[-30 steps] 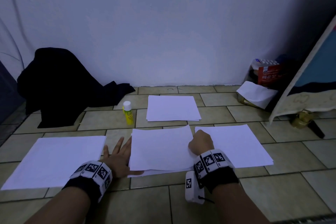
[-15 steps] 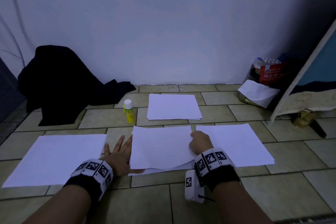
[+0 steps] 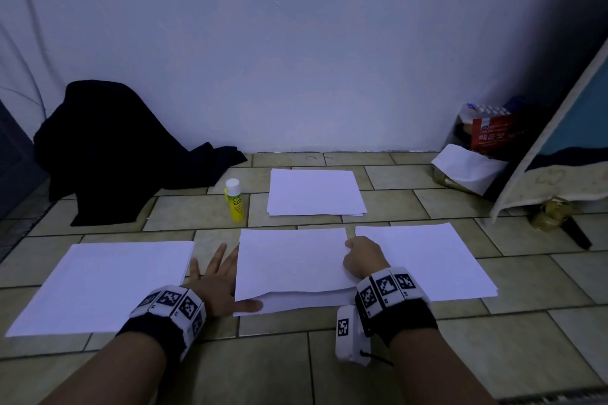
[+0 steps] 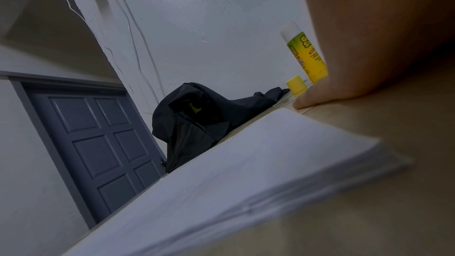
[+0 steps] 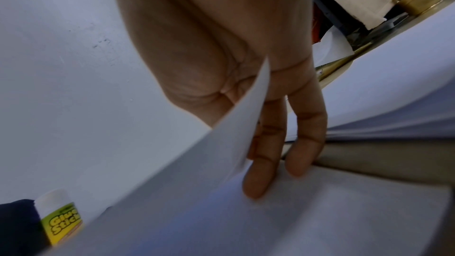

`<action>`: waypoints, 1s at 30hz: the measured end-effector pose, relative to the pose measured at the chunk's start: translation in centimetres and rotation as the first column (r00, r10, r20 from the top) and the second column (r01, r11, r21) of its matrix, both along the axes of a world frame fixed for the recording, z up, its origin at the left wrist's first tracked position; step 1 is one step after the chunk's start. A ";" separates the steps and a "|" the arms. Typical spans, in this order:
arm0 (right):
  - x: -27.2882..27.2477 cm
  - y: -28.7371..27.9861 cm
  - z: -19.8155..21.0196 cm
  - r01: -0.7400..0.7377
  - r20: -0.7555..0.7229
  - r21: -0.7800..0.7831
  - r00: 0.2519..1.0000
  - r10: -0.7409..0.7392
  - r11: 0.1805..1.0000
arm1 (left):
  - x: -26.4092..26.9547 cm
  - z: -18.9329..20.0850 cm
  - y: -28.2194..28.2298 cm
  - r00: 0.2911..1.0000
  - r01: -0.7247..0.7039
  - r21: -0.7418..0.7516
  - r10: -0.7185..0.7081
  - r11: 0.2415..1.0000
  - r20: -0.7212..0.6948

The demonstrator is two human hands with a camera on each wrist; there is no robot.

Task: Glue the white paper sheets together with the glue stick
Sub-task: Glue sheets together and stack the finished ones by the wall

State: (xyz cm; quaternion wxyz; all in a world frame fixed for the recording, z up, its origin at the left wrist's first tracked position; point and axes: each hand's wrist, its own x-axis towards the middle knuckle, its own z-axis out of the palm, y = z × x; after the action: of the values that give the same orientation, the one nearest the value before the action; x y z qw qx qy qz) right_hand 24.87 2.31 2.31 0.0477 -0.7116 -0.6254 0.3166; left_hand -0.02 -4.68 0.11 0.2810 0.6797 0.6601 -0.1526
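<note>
Two white sheets lie in the middle of the tiled floor. My right hand (image 3: 351, 246) pinches the right edge of the top sheet (image 3: 292, 260), which sits slightly raised over the lower sheet (image 3: 296, 303). In the right wrist view that sheet's edge (image 5: 236, 135) runs across my fingers (image 5: 261, 178). To the left of the pair, my left hand (image 3: 215, 270) lies flat with spread fingers and its thumb on the lower sheet's near left corner. The yellow glue stick (image 3: 234, 201) stands upright beyond my left hand, and its yellow cap (image 4: 296, 84) lies beside it.
Paper stacks lie at the left (image 3: 105, 283), the right (image 3: 427, 260) and the far middle (image 3: 314, 192). A black cloth (image 3: 115, 148) is heaped at the wall on the left. Boxes and a bag (image 3: 477, 154) crowd the right corner, beside a leaning board (image 3: 559, 148).
The top sheet has settled flatter and squarer over the lower one, with its near edge moved back. My right hand shifted slightly away with it. The left hand stayed in place.
</note>
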 end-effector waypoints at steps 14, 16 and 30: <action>0.1 0.1 0.1 -0.108 0.085 -0.015 0.990 0.109 0.994 | 0.1 -0.2 0.0 0.999 0.011 -0.007 -0.011 1.000 -0.045; 0.3 0.2 0.3 -0.151 0.124 -0.034 0.980 0.154 0.988 | 0.1 -0.2 0.0 0.999 0.018 -0.022 -0.019 1.000 -0.048; 1.3 1.1 1.9 -0.392 0.268 -0.077 0.877 0.398 0.917 | 0.1 -0.8 0.0 0.998 -0.041 0.036 0.043 0.999 -0.049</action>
State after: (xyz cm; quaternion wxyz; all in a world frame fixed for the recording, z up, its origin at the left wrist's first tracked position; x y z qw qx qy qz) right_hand 26.14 3.41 4.19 -0.1137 -0.6068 -0.7544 0.2229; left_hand 0.03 -4.70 -0.65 0.2558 0.6665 0.6836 -0.1520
